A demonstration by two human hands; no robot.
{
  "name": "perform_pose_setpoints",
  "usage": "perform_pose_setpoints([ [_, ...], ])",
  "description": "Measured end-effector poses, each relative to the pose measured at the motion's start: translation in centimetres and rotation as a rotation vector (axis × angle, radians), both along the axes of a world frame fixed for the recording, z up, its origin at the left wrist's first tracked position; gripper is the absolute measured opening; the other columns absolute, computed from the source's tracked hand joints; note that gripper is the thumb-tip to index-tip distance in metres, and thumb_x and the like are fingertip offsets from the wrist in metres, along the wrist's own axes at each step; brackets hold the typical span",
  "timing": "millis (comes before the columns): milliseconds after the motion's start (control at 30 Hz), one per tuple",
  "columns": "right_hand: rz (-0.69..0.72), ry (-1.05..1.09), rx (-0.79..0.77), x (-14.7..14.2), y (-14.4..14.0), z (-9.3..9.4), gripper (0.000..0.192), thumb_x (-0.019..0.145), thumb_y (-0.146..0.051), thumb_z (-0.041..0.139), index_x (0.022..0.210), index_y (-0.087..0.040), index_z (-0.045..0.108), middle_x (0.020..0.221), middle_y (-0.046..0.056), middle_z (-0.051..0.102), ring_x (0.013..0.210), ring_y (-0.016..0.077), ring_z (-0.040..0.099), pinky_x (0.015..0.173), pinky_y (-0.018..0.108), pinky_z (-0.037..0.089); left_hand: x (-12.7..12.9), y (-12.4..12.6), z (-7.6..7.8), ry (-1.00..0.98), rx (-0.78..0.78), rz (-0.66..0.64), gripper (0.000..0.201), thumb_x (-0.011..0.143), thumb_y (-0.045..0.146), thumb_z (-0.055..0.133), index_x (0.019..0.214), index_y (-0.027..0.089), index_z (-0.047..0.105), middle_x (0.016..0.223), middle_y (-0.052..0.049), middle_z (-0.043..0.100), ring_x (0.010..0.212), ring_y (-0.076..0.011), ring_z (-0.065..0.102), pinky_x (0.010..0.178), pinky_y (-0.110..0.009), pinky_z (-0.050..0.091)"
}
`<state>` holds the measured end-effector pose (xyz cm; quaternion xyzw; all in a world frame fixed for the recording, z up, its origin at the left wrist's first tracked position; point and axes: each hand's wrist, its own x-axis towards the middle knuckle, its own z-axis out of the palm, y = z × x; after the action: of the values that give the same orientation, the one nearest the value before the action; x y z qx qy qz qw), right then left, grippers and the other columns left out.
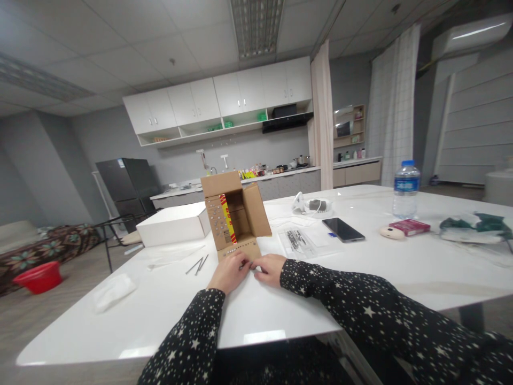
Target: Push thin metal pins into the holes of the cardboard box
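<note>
An open cardboard box (240, 214) with yellow-and-red tape stands on the white table, one flap folded down toward me. Small silvery dots run along that flap and cover the box's left face. My left hand (230, 272) lies over the flap's near edge, its fingers bent closed on the cardboard. Just right of it, my right hand (270, 269) has its fingers pinched together by the flap's corner. Something small and dark shows between the fingertips, too tiny to name. Thin metal rods resembling tweezers (197, 264) lie left of the box.
A white box (172, 225) stands behind on the left, with crumpled white tissue (114, 291) nearer me. To the right are a plastic bag (302, 241), a phone (343, 230), a water bottle (406, 190), a pink box (412, 228) and a green-and-white packet (473, 229).
</note>
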<state>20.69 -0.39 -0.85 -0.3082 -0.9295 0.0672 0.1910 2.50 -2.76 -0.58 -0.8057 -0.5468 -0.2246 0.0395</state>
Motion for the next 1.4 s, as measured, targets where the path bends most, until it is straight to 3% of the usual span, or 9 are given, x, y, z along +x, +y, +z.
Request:
perform_pose_setpoints([
  [267, 0.005, 0.009, 0.000, 0.0, 0.3, -0.2, 0.029, 0.077, -0.028, 0.050, 0.101, -0.022, 0.066, 0.072, 0.003, 0.067, 0.070, 0.0182, 0.059, 0.062, 0.026, 0.039, -0.3, 0.4, -0.3, -0.061, -0.005, -0.017, 0.017, 0.082, 0.028, 0.047, 0.082, 0.020, 0.062, 0.086, -0.005, 0.062, 0.078, -0.0182, 0.057, 0.070, -0.029, 0.040],
  [533, 0.008, 0.019, -0.006, -0.1, 0.4, -0.3, 0.031, 0.077, -0.028, 0.049, 0.102, -0.021, 0.066, 0.071, 0.004, 0.067, 0.070, 0.0187, 0.059, 0.063, 0.027, 0.039, -0.3, 0.5, -0.3, -0.282, -0.017, -0.033, 0.024, 0.081, 0.035, 0.049, 0.082, 0.019, 0.067, 0.078, -0.005, 0.067, 0.066, -0.0157, 0.055, 0.064, -0.027, 0.039],
  [733, -0.004, 0.008, -0.006, -0.1, 0.4, -0.3, 0.030, 0.077, -0.029, 0.049, 0.100, -0.021, 0.066, 0.068, 0.003, 0.066, 0.067, 0.0177, 0.058, 0.061, 0.026, 0.038, 0.1, 0.0, 0.6, -0.527, -0.079, -0.010, 0.034, 0.079, 0.044, 0.052, 0.076, 0.014, 0.068, 0.071, -0.006, 0.067, 0.065, -0.0165, 0.056, 0.061, -0.026, 0.040],
  [933, 0.005, -0.002, -0.015, -0.1, 0.4, -0.2, 0.029, 0.077, -0.029, 0.050, 0.100, -0.021, 0.066, 0.069, 0.002, 0.066, 0.067, 0.0170, 0.058, 0.060, 0.026, 0.037, 0.1, -0.1, 1.3, -0.848, -0.133, 0.045, 0.046, 0.076, 0.053, 0.052, 0.070, 0.010, 0.068, 0.059, -0.004, 0.063, 0.047, -0.0098, 0.047, 0.048, -0.023, 0.035],
  [1133, -0.002, -0.005, -0.014, 0.0, 0.5, -0.4, 0.030, 0.077, -0.030, 0.050, 0.101, -0.021, 0.066, 0.069, 0.002, 0.066, 0.068, 0.0173, 0.058, 0.061, 0.026, 0.037, -0.5, 0.5, 1.1, -1.161, -0.238, 0.052, 0.045, 0.074, 0.052, 0.056, 0.071, 0.009, 0.068, 0.061, -0.006, 0.064, 0.047, -0.0085, 0.050, 0.047, -0.021, 0.037],
  [1400, 0.006, 0.011, -0.016, -0.1, 0.6, -0.4, 0.030, 0.076, -0.028, 0.050, 0.100, -0.020, 0.066, 0.070, 0.002, 0.066, 0.069, 0.0170, 0.059, 0.063, 0.026, 0.039, -1.0, 0.6, 1.2, -1.389, -0.515, 0.031, 0.046, 0.081, 0.047, 0.047, 0.076, 0.005, 0.067, 0.065, -0.011, 0.068, 0.044, -0.0106, 0.054, 0.045, -0.022, 0.037],
])
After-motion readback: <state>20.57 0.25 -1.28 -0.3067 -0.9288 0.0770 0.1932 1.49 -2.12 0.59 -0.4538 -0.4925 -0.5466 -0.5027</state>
